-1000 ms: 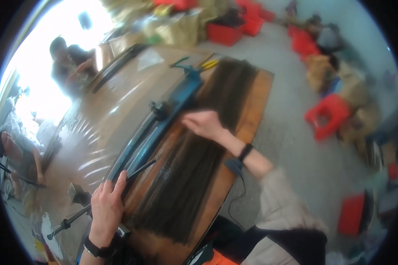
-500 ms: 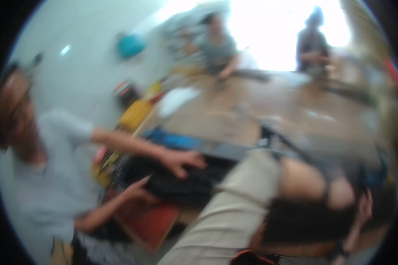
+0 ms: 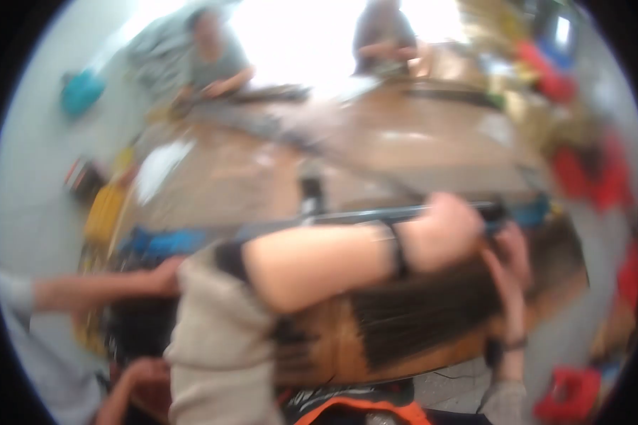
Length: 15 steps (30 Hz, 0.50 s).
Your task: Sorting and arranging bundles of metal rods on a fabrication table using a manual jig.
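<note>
My left arm, in a beige sleeve, stretches across the worktable to the right. My left hand (image 3: 446, 230) is blurred beside a long thin metallic bar (image 3: 376, 212); its fingers are hidden. A thin dark strip (image 3: 361, 170) runs from the far left toward this hand. Just right of it, my right hand (image 3: 509, 258) reaches up from the near side, close to the left hand's fingers. Motion smears what either hand holds. Below them lie dark, strand-like bundles (image 3: 425, 312) on the brown tabletop.
A co-worker's forearm (image 3: 99, 290) reaches in from the left, over dark material. Two people sit across the table (image 3: 234, 177). Blue items (image 3: 159, 242) lie along its left side, with a yellow container (image 3: 105, 212) beyond. A red stool-like object (image 3: 568, 393) stands at lower right.
My view has swung to the right, so the scene sits further left. My right hand has come close to my left hand. The co-worker at left is now mostly out of view.
</note>
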Tool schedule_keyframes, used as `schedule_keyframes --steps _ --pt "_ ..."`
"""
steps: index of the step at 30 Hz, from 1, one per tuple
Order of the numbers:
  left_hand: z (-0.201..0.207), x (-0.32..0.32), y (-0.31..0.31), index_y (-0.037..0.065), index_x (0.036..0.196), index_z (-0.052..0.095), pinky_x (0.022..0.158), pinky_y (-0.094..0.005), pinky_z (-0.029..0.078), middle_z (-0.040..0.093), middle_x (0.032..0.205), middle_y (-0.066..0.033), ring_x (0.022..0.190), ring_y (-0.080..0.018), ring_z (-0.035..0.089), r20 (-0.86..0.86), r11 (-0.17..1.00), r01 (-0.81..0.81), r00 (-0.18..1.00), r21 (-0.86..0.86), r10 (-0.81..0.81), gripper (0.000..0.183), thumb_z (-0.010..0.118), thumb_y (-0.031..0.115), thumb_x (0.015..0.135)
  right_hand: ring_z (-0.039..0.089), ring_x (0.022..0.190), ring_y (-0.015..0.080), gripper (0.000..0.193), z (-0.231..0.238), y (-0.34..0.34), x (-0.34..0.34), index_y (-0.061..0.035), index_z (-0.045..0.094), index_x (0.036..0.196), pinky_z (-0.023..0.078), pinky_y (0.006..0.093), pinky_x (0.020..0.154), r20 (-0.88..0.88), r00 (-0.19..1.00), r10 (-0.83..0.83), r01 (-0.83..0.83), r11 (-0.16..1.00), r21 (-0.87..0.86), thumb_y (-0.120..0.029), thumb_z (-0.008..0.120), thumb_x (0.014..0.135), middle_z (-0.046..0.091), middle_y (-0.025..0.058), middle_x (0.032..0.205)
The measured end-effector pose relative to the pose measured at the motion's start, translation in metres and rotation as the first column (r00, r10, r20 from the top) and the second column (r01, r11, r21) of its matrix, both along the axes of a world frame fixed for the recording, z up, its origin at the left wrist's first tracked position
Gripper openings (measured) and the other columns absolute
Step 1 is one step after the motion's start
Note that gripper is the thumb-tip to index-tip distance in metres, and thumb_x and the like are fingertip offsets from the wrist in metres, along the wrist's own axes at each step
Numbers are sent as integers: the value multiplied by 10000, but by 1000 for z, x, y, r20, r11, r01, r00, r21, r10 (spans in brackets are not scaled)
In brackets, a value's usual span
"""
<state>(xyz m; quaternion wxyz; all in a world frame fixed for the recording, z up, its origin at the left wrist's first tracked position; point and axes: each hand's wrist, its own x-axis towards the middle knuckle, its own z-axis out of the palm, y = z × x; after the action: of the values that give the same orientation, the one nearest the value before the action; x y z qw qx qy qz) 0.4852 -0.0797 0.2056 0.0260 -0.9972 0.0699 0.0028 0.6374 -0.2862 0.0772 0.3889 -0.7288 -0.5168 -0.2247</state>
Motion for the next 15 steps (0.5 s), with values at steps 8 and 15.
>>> schedule_keyframes --steps 8,15 --pt "-21 -91 52 186 1339 515 681 -412 530 613 866 -119 804 -308 651 151 986 -132 978 -101 147 506 571 46 856 620 693 297 233 26 57 -76 -49 677 1152 522 366 693 -276 951 143 -87 975 205 -92 647 926 641 125 783" --pt "-25 -143 69 164 1305 538 666 -374 520 597 812 -75 794 -251 637 252 998 -65 966 18 59 517 598 19 812 597 690 244 246 13 83 -95 -48 680 1180 501 338 652 -147 932 332 -325 943 72 -135 611 960 625 91 764"
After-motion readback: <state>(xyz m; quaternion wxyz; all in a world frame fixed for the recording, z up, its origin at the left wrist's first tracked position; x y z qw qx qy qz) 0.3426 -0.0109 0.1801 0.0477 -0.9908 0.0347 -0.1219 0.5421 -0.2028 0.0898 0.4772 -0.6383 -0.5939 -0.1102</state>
